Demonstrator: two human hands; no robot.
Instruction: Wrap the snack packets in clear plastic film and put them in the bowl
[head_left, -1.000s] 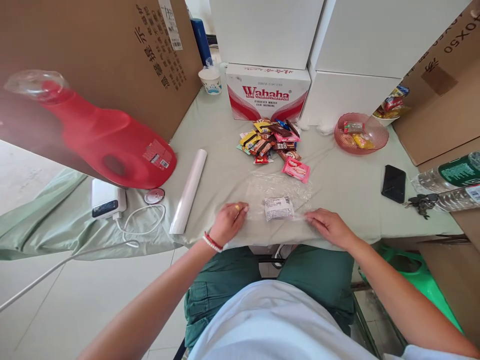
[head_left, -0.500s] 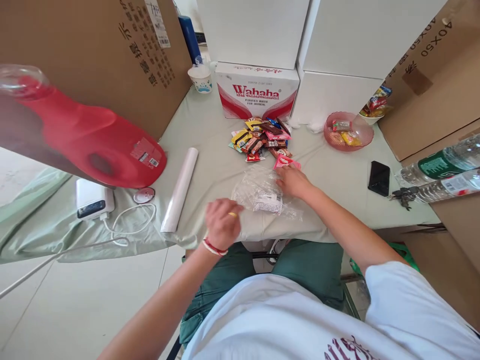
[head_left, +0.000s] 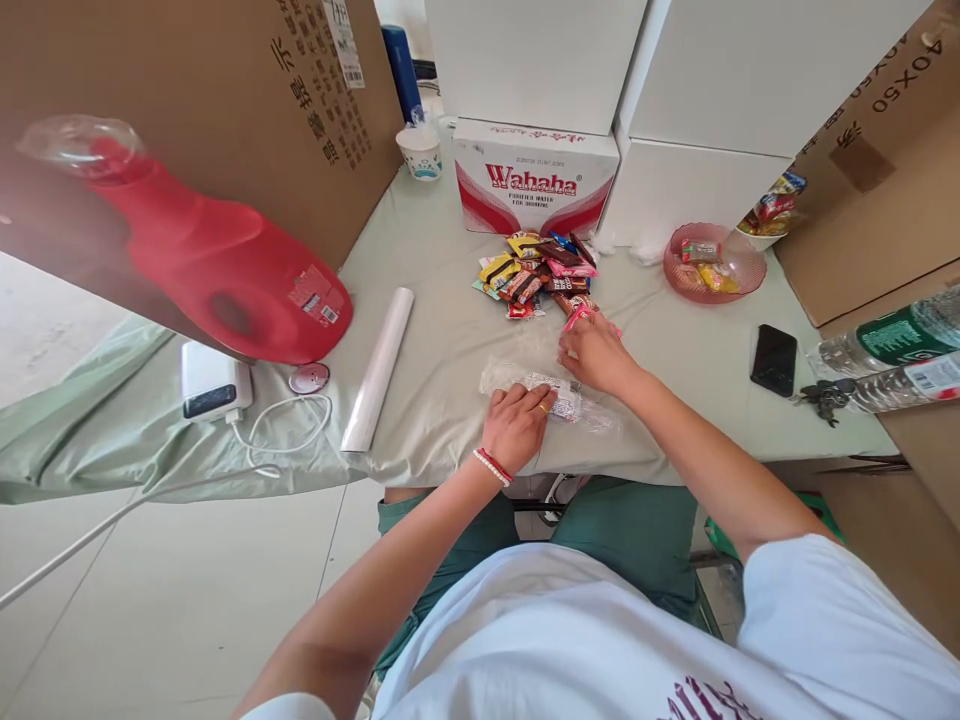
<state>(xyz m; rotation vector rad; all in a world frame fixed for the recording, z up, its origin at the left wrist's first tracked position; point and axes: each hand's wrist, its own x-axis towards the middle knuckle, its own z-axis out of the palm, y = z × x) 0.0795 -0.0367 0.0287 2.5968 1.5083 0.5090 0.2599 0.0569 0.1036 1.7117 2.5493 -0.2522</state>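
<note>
A crumpled clear plastic bag (head_left: 501,374) with a white printed label (head_left: 566,396) lies near the table's front edge. My left hand (head_left: 517,425) rests flat on the bag, fingers stretched over its label. Just beyond, my right hand (head_left: 596,352) has its fingers bent down at the bag's upper right edge, seemingly pinching the film; the fingertips are partly hidden. A pink snack packet (head_left: 579,317) lies partly under that hand. Behind it is a heap of wrapped snacks (head_left: 525,285) in yellow, brown, red and blue.
At the left are a red jug (head_left: 247,290), a white roll (head_left: 379,370) and a power bank (head_left: 215,382) with its cable. A Wahaba carton (head_left: 536,185) stands behind the snacks. Rightward are a pink bowl (head_left: 679,278) of snacks, a phone (head_left: 774,360) and plastic bottles (head_left: 900,340).
My left hand has come right and down from above the table edge onto the bag, opening from a curl. The bag is flatter. My right hand stays beside the pink packet.
</note>
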